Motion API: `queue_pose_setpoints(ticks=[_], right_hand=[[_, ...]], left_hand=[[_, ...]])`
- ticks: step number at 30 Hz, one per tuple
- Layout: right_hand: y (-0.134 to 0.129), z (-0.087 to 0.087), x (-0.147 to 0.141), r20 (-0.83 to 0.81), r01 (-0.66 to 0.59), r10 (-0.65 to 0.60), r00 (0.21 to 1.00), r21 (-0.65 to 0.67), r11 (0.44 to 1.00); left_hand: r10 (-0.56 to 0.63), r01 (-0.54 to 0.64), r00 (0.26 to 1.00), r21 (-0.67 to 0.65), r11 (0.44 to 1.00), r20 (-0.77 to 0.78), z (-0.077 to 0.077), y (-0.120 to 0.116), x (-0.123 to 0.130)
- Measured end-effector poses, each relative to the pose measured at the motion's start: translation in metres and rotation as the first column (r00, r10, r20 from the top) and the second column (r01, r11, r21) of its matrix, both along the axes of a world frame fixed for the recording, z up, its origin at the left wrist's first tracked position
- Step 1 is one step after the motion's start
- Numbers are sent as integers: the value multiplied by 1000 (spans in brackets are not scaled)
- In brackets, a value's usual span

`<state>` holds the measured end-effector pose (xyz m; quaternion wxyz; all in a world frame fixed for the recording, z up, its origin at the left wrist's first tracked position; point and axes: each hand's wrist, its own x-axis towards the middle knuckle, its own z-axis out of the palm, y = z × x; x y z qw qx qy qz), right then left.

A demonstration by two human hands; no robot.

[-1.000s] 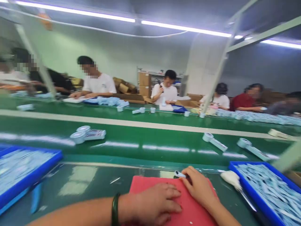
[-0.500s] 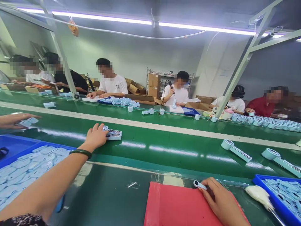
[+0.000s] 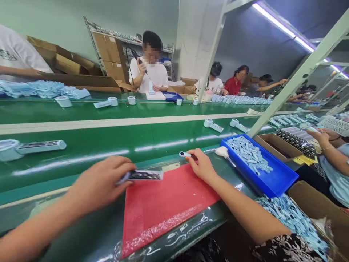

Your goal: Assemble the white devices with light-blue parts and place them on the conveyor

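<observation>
In my left hand (image 3: 105,183), fingers closed, is a light-blue plastic housing (image 3: 147,175) with a long handle whose open side shows dark parts inside. It is held over the left edge of a red mat (image 3: 163,207). My right hand (image 3: 203,165) pinches a small light-blue handle cover (image 3: 185,154) with a dark oval spot at its tip, above the mat's far edge. The two parts are apart. My left fingers hide the housing's round end.
A blue tray (image 3: 283,182) of light-blue covers stands at the right, beside a white-tipped tool (image 3: 222,151). More housings (image 3: 40,146) lie on the green conveyor belt (image 3: 152,136). Co-workers sit across the belt and at the right. A slanted metal post (image 3: 286,83) rises at the right.
My left hand has brought the housing from the belt back to the red mat. My right hand still holds the cover. The view has turned to the right.
</observation>
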<state>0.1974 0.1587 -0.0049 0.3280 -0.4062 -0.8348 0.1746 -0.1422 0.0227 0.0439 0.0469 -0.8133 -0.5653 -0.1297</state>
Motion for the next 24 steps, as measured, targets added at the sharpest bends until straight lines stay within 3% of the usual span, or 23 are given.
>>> queue_pose_setpoints(ticks=[3, 6, 10, 17, 21, 24], right_hand=[[-25, 18, 13, -55, -8, 8, 998, 4, 1000], [-55, 34, 27, -49, -106, 104, 993, -40, 994], [-80, 37, 25, 98, -220, 236, 967, -153, 964], [-86, 33, 1, 317, -296, 311, 896, -94, 951], [-82, 32, 3, 188, -263, 296, 936, -182, 947], [-77, 21, 3, -44, -268, 271, 961, -365, 892]], left_hand=[[-153, 155, 988, -65, 986, 22, -11, -5, 85], [-134, 134, 991, -130, 982, 8, -27, -3, 119], [-143, 160, 982, -137, 977, 126, -37, 1, 119], [-209, 267, 889, -91, 959, 408, -30, -3, 119], [-165, 241, 881, -119, 963, 443, -31, -2, 123], [-157, 228, 884, -112, 967, 439, -30, -2, 126]])
